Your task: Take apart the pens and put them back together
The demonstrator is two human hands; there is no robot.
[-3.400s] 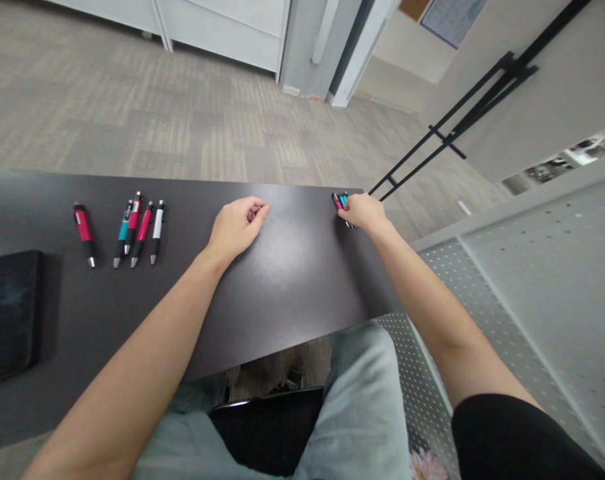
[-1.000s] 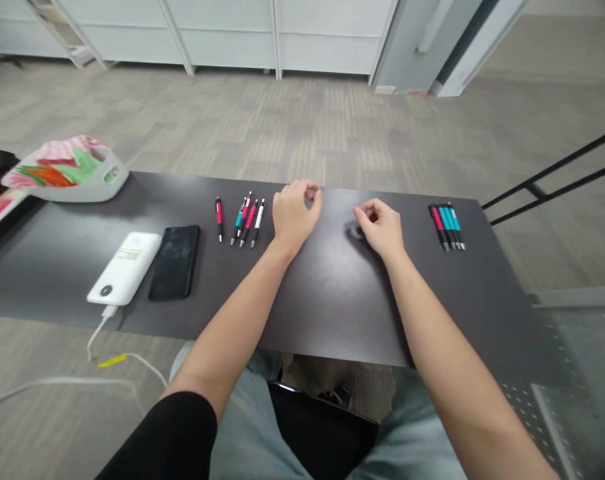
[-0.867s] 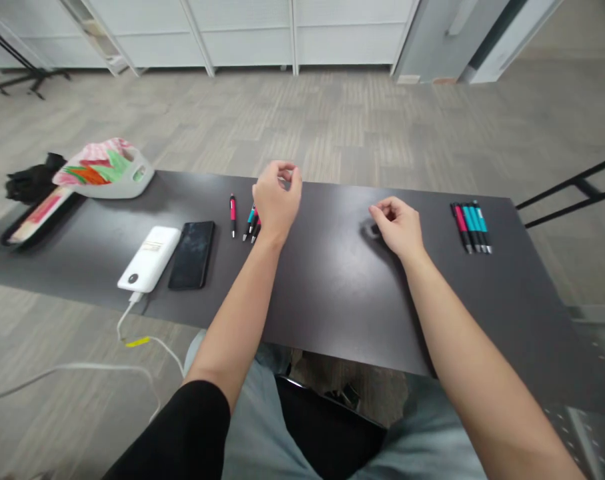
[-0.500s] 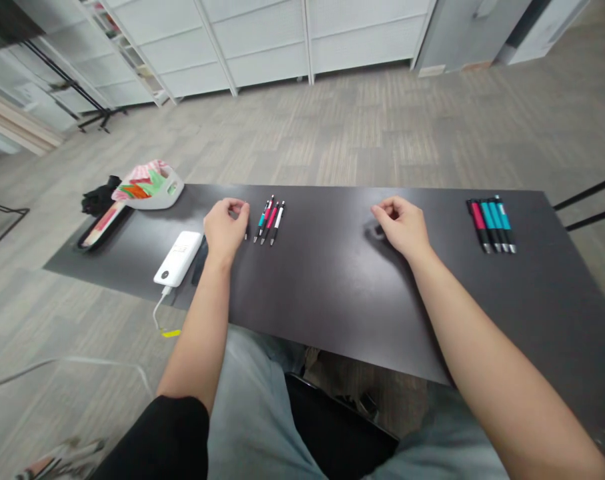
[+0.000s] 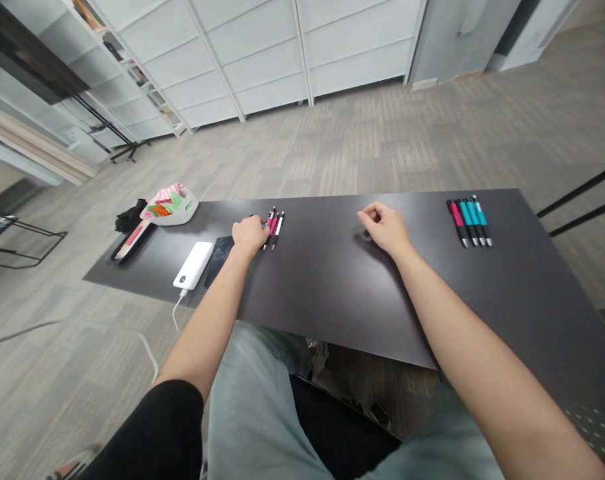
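Observation:
My left hand point(image 5: 249, 235) lies on the dark table point(image 5: 332, 287) with its fingers curled, pressed against the left end of a small group of pens point(image 5: 275, 225). Red, teal and white pens show just right of the knuckles. Whatever is under the fingers is hidden. At the table's middle my right hand point(image 5: 385, 230) rests in a loose fist, with nothing seen in it. A tidy row of several red and teal pens point(image 5: 469, 222) lies far to its right, near the table's right end.
A white power bank point(image 5: 195, 265) with a cable and a black phone point(image 5: 218, 252) lie left of my left hand. Farther left sit a grey tray with colourful contents point(image 5: 171, 203) and a long dark tray point(image 5: 129, 241). Black rails point(image 5: 577, 203) stand at right.
My left hand has moved from the table's middle leftward to the left pens and now covers the single red pen. My right hand has left the right-hand pens and rests mid-table. The view swung left.

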